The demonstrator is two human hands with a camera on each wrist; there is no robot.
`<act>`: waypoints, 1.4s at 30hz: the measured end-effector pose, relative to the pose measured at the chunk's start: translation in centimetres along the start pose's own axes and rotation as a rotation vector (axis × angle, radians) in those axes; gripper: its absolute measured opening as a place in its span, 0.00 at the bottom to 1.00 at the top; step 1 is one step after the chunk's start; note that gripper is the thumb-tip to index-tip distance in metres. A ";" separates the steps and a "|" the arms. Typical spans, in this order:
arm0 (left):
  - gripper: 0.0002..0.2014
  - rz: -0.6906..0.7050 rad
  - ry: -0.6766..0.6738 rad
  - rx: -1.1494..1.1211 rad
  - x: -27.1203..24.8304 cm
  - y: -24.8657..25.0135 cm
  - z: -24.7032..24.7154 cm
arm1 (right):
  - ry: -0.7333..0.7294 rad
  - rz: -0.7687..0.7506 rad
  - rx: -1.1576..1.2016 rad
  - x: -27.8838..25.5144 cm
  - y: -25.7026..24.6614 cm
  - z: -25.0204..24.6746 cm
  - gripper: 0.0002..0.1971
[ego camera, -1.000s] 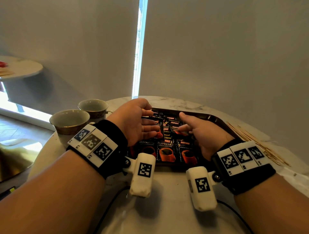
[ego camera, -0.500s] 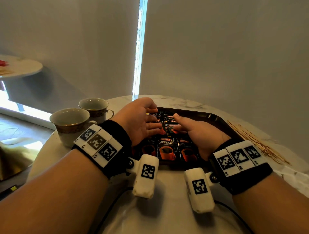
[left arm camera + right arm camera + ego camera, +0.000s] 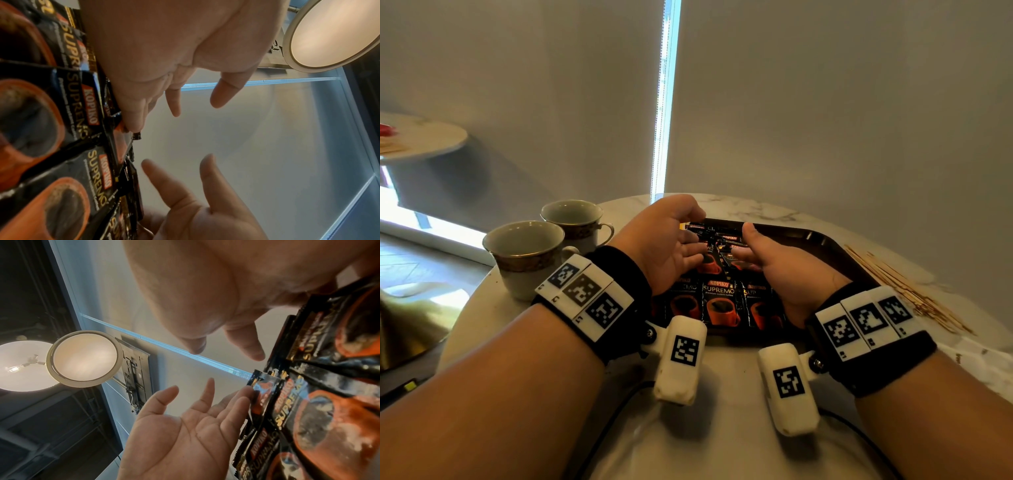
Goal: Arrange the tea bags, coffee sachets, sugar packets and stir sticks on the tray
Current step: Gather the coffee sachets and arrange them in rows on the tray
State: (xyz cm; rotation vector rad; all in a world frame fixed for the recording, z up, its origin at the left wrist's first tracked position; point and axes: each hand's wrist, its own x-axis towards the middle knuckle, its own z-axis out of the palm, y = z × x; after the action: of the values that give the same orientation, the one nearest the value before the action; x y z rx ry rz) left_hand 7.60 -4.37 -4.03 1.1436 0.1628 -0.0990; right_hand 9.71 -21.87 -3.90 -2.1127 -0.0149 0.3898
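Note:
A dark tray (image 3: 822,240) on the marble table holds several black Kopiko coffee sachets (image 3: 719,305) in rows. My left hand (image 3: 671,240) and right hand (image 3: 774,267) hover over the back row (image 3: 717,236), palms facing each other, fingers straight. In the left wrist view, the left hand's fingertips (image 3: 131,123) touch the edges of the sachets (image 3: 68,178). The right wrist view shows the left hand's fingertips (image 3: 245,394) against a sachet edge (image 3: 265,386). Neither hand grips anything. A loose bundle of wooden stir sticks (image 3: 900,291) lies on the table right of the tray.
Two cups (image 3: 527,253) (image 3: 573,219) stand left of the tray, close to my left wrist. The round table's edge (image 3: 458,325) curves near them. Cables run across the near tabletop (image 3: 613,421). A second small table (image 3: 421,137) stands far left.
Both hands have slid forward over the tray toward the back row of sachets and drawn slightly closer together.

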 end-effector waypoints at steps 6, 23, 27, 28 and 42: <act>0.23 -0.013 -0.001 0.001 -0.1 0.0 0.0 | 0.043 0.042 0.206 0.0 -0.6 -0.6 0.37; 0.14 0.088 0.115 -0.067 -0.4 0.9 -0.7 | 0.082 -0.149 -0.008 -0.9 -0.3 -0.2 0.40; 0.14 0.132 0.185 -0.120 -0.4 1.5 -1.0 | 0.015 -0.257 -0.205 -2.4 -0.9 -0.3 0.09; 0.13 0.140 0.197 -0.134 -0.5 1.6 -1.1 | -0.001 -0.276 -0.242 -2.7 -1.3 -0.3 0.03; 0.11 0.104 0.227 -0.248 -1.2 2.1 -1.8 | -0.139 -0.335 -1.381 -0.1 -8.1 3.1 0.36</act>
State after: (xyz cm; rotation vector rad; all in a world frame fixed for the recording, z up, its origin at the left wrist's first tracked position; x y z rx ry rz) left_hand 6.66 -1.82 -2.66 0.9118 0.3078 0.1410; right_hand 9.90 -14.89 1.23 -3.3202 -0.9446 0.3468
